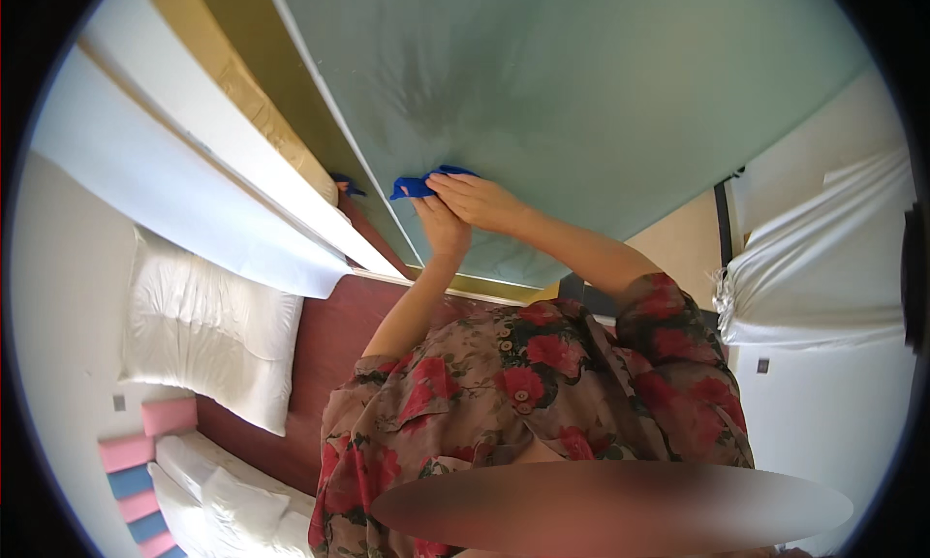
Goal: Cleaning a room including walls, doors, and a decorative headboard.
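Note:
A blue cloth [414, 187] is pressed against a large greenish glass panel [581, 107] in front of me. My left hand [443, 227] holds the cloth's lower left part near the panel's pale edge strip. Across it lies my right hand [476, 202], its fingers on the upper part of the cloth; the two hands touch. Dark, streaky smudges show on the glass above the cloth. To the left, beyond the pale strip, a small reflection of the cloth and fingers appears.
White curtains [218, 173] hang at the left above a dark red floor [349, 340]. A white covered item [218, 318] and a bed with white bedding [232, 500] stand lower left. White fabric [821, 267] drapes something at the right.

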The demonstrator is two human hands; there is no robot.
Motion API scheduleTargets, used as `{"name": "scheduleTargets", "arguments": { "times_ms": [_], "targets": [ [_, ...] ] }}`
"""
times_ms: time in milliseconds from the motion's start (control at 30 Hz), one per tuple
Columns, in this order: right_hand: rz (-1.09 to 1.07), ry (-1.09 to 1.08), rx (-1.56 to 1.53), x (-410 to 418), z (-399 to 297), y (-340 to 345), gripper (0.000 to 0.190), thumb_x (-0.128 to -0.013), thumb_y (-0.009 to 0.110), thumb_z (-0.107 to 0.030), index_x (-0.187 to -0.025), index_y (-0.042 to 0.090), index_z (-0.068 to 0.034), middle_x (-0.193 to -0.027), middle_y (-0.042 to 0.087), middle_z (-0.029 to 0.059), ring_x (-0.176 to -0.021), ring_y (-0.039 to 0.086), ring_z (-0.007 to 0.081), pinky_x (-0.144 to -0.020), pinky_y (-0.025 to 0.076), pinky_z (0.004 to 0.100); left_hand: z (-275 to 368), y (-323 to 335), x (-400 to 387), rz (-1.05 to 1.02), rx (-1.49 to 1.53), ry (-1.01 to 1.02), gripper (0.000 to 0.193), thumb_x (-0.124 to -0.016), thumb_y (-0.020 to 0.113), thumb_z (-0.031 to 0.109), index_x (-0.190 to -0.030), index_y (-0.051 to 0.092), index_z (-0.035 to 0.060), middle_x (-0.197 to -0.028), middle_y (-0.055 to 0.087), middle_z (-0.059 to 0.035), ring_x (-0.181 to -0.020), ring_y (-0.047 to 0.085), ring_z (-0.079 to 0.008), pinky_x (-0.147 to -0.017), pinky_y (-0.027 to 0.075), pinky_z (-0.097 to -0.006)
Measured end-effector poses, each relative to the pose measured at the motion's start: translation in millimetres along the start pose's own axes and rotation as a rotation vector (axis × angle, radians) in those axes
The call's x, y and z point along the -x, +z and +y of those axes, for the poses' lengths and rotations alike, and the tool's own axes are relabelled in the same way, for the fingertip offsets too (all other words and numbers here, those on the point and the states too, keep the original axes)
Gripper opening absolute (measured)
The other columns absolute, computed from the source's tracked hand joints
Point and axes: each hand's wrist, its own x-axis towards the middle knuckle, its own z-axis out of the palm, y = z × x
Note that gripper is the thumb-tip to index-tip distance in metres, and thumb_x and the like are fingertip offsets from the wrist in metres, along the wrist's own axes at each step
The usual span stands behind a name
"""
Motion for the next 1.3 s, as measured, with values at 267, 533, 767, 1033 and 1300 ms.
{"name": "scheduleTargets", "arguments": {
  "times_ms": [267, 533, 767, 1033, 1300],
  "targets": [
    [0.125, 0.281, 0.034, 85, -10, -61, 0.037, -0.081, 0.059, -0.009, -0.117, 0.064, 0.001, -0.136, 0.055, 0.0106, -0.129, 0.048, 0.0214, -0.110, 0.036, 0.0373, 50, 10, 25, -0.201, -0.421, 0.593, 0.082, -0.073, 0.072, 0.019, -0.140, 0.031, -0.0055, -0.147, 0.020, -0.0422, -0.138, 0.025, -0.0523, -0.108, 0.023, -0.0633],
    [0.509, 0.809, 0.157, 106, -37, -74, 0.029, -0.068, 0.072, -0.003, -0.097, 0.067, -0.004, -0.113, 0.058, 0.0163, -0.103, 0.055, 0.0348, -0.086, 0.047, 0.0438, 106, 34, -29, -0.417, -0.688, 1.308, 0.067, -0.079, 0.065, 0.029, -0.142, 0.047, 0.0156, -0.143, 0.048, 0.0034, -0.105, 0.053, -0.0153, -0.096, 0.042, -0.0392],
    [0.702, 1.163, 0.319, 138, -29, -110, 0.030, -0.065, 0.069, 0.003, -0.094, 0.066, -0.005, -0.108, 0.058, 0.0142, -0.091, 0.055, 0.0332, -0.078, 0.046, 0.0414, 176, 87, -24, -0.472, -0.695, 1.662, 0.056, -0.085, 0.056, 0.029, -0.139, 0.050, 0.0135, -0.145, 0.046, 0.0019, -0.112, 0.052, -0.0157, -0.103, 0.036, -0.0360],
    [0.822, 1.520, 0.120, 194, -69, -19, 0.031, -0.073, 0.065, 0.004, -0.103, 0.059, -0.004, -0.099, 0.057, 0.0160, -0.090, 0.056, 0.0336, -0.076, 0.048, 0.0404, 92, 143, 29, -0.750, -0.652, 1.765, 0.057, -0.091, 0.045, 0.017, -0.146, 0.039, 0.0094, -0.153, 0.036, -0.0025, -0.142, 0.032, -0.0142, -0.109, 0.033, -0.0305],
    [1.065, 1.984, -0.509, 215, -98, 50, 0.032, -0.085, 0.060, 0.000, -0.116, 0.052, 0.000, -0.111, 0.061, 0.0153, -0.102, 0.062, 0.0263, -0.089, 0.049, 0.0349, 69, 146, 41, -1.236, -0.446, 1.609, 0.065, -0.088, 0.044, 0.000, -0.150, 0.023, 0.0020, -0.158, 0.023, -0.0081, -0.144, 0.027, -0.0212, -0.120, 0.025, -0.0326]
  ]
}}
